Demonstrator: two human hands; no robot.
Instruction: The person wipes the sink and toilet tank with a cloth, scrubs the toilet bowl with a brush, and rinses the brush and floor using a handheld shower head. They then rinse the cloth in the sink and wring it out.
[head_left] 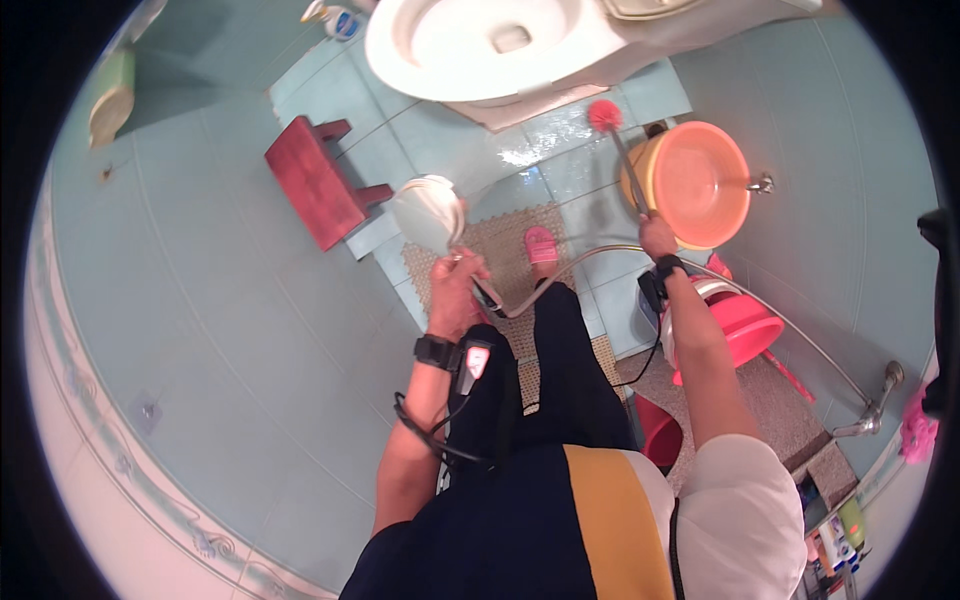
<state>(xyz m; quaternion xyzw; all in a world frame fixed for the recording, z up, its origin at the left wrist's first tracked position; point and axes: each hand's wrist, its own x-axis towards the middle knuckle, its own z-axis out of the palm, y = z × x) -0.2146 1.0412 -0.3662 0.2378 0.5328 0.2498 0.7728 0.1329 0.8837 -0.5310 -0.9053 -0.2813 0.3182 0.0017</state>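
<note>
My left hand [455, 292] is wrapped round the handle of a shower head [432, 212], its broad round head pointing away from me. Spray leaves it toward the floor beside the toilet. From its handle a metal hose [578, 264] arcs rightward, passing by my right wrist to a wall tap [872, 412]. In my right hand [657, 237] is the grey handle of a toilet brush [630, 168]. Its round red bristle head is over the wet tiles, just short of the white toilet [385, 62], whose lid is up and bowl open.
A red stool [315, 182] lies at the left wall. Orange buckets [700, 185] stand right, near a small tap [762, 184]. Pink and red basins [745, 330] are by my right forearm. A beige mat [500, 235] lies underfoot; a pump bottle [343, 22] stands beside the toilet.
</note>
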